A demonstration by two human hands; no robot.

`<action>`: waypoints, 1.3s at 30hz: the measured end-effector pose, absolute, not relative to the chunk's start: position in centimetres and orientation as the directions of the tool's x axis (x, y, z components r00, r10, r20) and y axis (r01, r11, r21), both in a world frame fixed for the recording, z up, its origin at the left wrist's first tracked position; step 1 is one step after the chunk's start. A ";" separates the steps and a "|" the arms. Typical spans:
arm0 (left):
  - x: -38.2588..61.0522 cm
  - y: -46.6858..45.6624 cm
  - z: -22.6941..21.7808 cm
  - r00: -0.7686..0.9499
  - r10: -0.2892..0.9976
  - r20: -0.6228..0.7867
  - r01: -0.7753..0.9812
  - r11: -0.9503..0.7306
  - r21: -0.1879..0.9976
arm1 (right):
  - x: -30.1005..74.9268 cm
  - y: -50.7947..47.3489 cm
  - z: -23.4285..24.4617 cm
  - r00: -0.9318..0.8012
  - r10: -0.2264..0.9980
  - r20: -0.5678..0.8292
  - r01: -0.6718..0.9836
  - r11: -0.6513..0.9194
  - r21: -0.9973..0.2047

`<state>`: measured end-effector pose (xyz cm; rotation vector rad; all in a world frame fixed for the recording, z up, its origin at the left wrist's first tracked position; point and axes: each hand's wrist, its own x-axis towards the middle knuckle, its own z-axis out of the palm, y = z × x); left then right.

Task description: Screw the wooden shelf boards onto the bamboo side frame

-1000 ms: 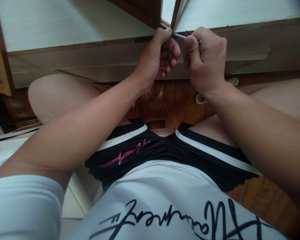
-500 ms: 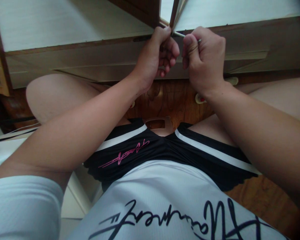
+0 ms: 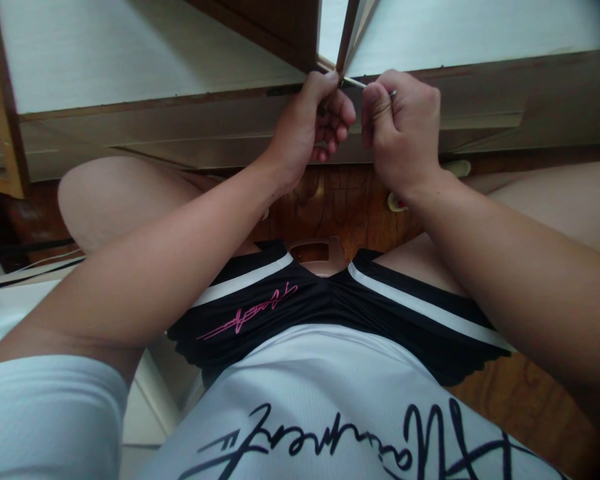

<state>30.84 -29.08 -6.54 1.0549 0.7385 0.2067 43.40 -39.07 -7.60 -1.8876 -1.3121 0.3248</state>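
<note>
My left hand [image 3: 313, 127] is curled shut at the edge of a pale wooden panel [image 3: 180, 130], its fingertips against the joint where a dark brown board [image 3: 285, 27] meets it. My right hand [image 3: 400, 133] is a fist around a thin metal tool [image 3: 356, 83], probably a hex key; its shaft runs left into the joint and a short end sticks out above my fingers. The two hands almost touch. What my left fingers pinch is hidden.
I sit on a brown wooden floor [image 3: 350, 200] with my knees [image 3: 110, 200] apart under the panel. A light wooden frame [image 3: 3, 120] stands at the left. Small cream fittings [image 3: 395, 200] lie on the floor by my right wrist. Black cables [image 3: 25, 250] run at the left.
Both hands sit slightly lower in the view and the right fist has turned a little on the tool. The view has shifted slightly.
</note>
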 end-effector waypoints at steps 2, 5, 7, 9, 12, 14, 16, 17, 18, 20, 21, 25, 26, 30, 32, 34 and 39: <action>30.9 -29.2 -6.5 0.758 0.484 -0.437 0.139 0.534 0.834 | 43.4 -39.1 -7.7 0.433 0.873 0.223 0.668 -0.145 -0.730; 30.9 -29.3 -6.3 0.757 0.477 -0.445 0.107 0.582 0.806 | 43.5 -39.1 -8.0 0.429 0.871 0.239 0.679 -0.137 -0.721; 31.0 -29.3 -6.2 0.752 0.473 -0.460 0.113 0.595 0.796 | 43.6 -39.1 -8.1 0.426 0.873 0.238 0.693 -0.145 -0.706; 31.0 -29.3 -6.2 0.752 0.474 -0.459 0.113 0.593 0.797 | 43.7 -39.1 -8.2 0.429 0.875 0.223 0.702 -0.167 -0.692; 30.8 -29.3 -6.2 0.760 0.479 -0.440 0.096 0.586 0.805 | 43.8 -39.1 -8.3 0.450 0.869 0.207 0.692 -0.193 -0.696; 30.7 -29.3 -6.3 0.763 0.481 -0.431 0.092 0.580 0.809 | 43.8 -39.2 -8.2 0.457 0.874 0.168 0.666 -0.210 -0.716; 30.7 -29.3 -6.4 0.766 0.482 -0.426 0.091 0.574 0.814 | 43.8 -39.3 -8.1 0.456 0.880 0.133 0.645 -0.224 -0.731; 30.6 -29.3 -6.5 0.767 0.482 -0.422 0.090 0.571 0.816 | 43.8 -39.4 -8.0 0.453 0.883 0.124 0.642 -0.227 -0.733; 30.6 -29.4 -6.5 0.768 0.484 -0.420 0.088 0.569 0.817 | 43.8 -39.4 -7.9 0.454 0.883 0.123 0.642 -0.228 -0.732; 30.6 -29.5 -6.5 0.763 0.485 -0.427 0.093 0.571 0.816 | 43.8 -39.5 -7.9 0.452 0.882 0.132 0.649 -0.224 -0.727; 30.6 -29.5 -6.5 0.763 0.483 -0.431 0.097 0.573 0.814 | 43.8 -39.5 -7.9 0.448 0.883 0.138 0.652 -0.218 -0.726; 30.5 -29.6 -6.4 0.766 0.475 -0.434 0.103 0.576 0.811 | 43.7 -39.4 -8.1 0.432 0.883 0.186 0.676 -0.180 -0.715; 30.5 -29.6 -6.4 0.767 0.475 -0.432 0.102 0.575 0.812 | 43.7 -39.4 -8.2 0.429 0.882 0.195 0.679 -0.172 -0.714; 30.5 -29.6 -6.4 0.762 0.476 -0.439 0.098 0.585 0.805 | 43.8 -39.4 -8.3 0.434 0.882 0.185 0.670 -0.179 -0.721; 30.5 -29.6 -6.3 0.754 0.476 -0.452 0.087 0.610 0.788 | 43.8 -39.4 -8.3 0.443 0.880 0.171 0.660 -0.190 -0.727; 30.5 -29.5 -6.1 0.737 0.473 -0.484 0.078 0.651 0.755 | 43.9 -39.5 -8.2 0.442 0.884 0.153 0.650 -0.198 -0.734; 30.6 -29.5 -5.2 0.664 0.420 -0.619 0.089 0.778 0.622 | 44.0 -39.7 -7.8 0.414 0.901 0.128 0.663 -0.203 -0.720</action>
